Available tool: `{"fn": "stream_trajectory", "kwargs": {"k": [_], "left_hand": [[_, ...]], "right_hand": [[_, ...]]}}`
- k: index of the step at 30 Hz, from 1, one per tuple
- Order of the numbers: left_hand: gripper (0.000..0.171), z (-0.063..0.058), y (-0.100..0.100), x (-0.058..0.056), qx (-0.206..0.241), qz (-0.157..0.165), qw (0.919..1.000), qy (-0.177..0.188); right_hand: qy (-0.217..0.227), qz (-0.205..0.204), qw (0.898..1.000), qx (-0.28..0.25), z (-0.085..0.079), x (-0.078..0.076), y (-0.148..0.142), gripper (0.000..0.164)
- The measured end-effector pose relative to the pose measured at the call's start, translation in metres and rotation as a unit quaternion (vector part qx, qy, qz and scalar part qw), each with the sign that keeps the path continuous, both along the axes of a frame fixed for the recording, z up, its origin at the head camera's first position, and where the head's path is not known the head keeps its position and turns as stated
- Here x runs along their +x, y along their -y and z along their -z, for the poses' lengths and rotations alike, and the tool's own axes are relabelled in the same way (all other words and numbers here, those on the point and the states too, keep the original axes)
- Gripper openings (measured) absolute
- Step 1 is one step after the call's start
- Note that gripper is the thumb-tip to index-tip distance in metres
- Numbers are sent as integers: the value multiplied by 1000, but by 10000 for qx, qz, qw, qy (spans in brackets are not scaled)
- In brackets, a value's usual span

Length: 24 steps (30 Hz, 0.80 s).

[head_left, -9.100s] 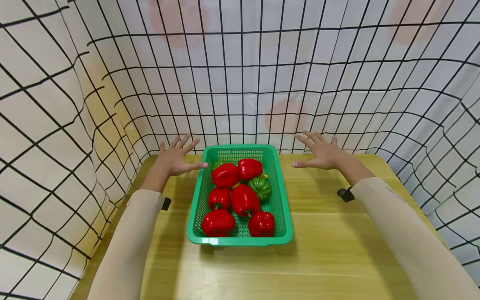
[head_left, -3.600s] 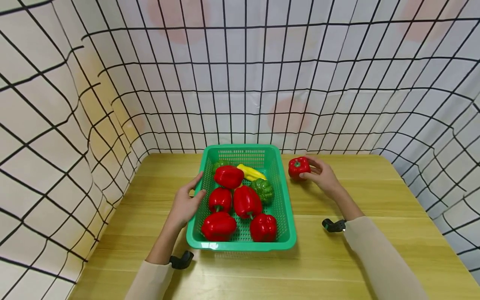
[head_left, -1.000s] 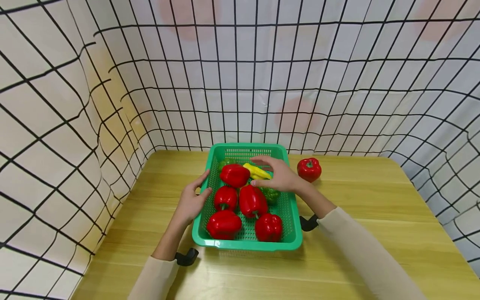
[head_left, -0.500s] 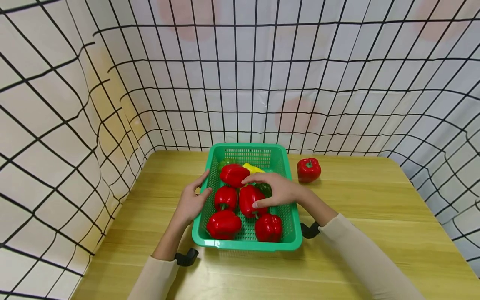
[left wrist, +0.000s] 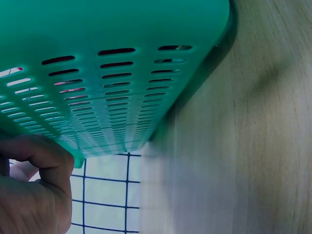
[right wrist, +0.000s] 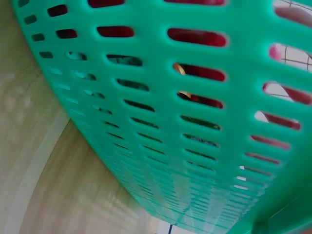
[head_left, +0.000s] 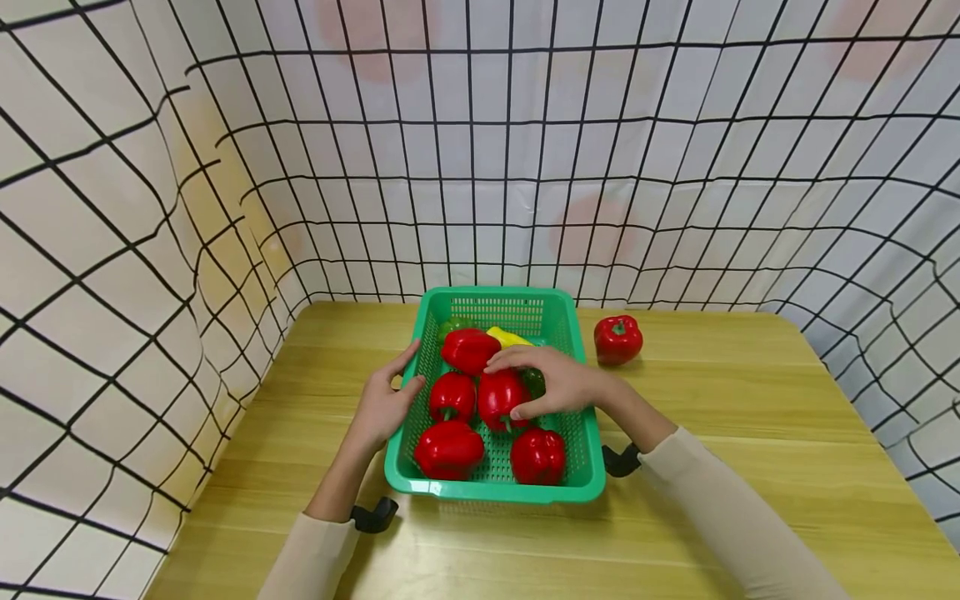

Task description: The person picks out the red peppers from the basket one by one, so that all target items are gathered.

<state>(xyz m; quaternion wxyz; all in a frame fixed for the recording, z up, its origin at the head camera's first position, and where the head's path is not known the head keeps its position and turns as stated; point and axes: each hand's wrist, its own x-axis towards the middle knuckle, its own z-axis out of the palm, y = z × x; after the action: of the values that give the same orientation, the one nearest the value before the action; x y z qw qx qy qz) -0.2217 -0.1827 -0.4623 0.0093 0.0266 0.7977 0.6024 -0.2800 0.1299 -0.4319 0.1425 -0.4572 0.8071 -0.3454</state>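
Note:
A green plastic basket [head_left: 495, 493] stands on the wooden table. My left hand [head_left: 382, 408] holds its left rim, and in the left wrist view curled fingers [left wrist: 46, 158] show beside the slotted wall. Over the basket, my right hand [head_left: 558, 383] grips a red bell pepper [head_left: 497, 398] in the middle, thumb on the near side and fingers on the far side. Other red bell peppers lie around it: one behind [head_left: 470, 350], one left [head_left: 452, 395], and two in front. The basket wall [right wrist: 161, 151] fills most of the right wrist view, hiding the grip.
One red bell pepper [head_left: 618, 340] sits on the table [head_left: 720, 400] right of the basket. Inside the basket are a long yellow pepper [head_left: 508, 337], a dark green ribbed vegetable [head_left: 534, 382] and a green one [head_left: 453, 326]. Black wire grid [head_left: 525, 208] surrounds the table's back and sides.
A red bell pepper went from the basket to the table on the right. My right hand returned to the basket and took hold of the middle pepper, which has shifted slightly backward.

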Motion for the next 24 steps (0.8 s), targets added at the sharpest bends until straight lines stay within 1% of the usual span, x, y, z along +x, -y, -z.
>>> {"fn": "stream_trajectory", "kwargs": {"k": [4,8,10,12,17,20,24], "left_hand": [[60,1,0,0,-3,2,10000,9],[60,2,1,-1,3,-9,10000,2],[60,2,1,-1,6,-16,10000,21],[60,3,1,-2,15,-15,10000,28],[61,4,1,-2,83,11,10000,38],[61,4,1,-3,118,26,9999,40],[60,4,2,-3,135,49,9999,38]], "right_hand": [[-56,185,9991,-375,1,-1,-1,61],[-103,161,9991,-375,0,-1,-1,57],[11,187,9990,-396,0,-2,-1,53],[253,292,9981,-469,-1,-2,-1,51],[802,641,9919,-752,-3,-2,-2,48],[857,852,9886,-902,-2,-4,-2,47],[805,1140,9839,-1113,0,-6,-1,45]]}}
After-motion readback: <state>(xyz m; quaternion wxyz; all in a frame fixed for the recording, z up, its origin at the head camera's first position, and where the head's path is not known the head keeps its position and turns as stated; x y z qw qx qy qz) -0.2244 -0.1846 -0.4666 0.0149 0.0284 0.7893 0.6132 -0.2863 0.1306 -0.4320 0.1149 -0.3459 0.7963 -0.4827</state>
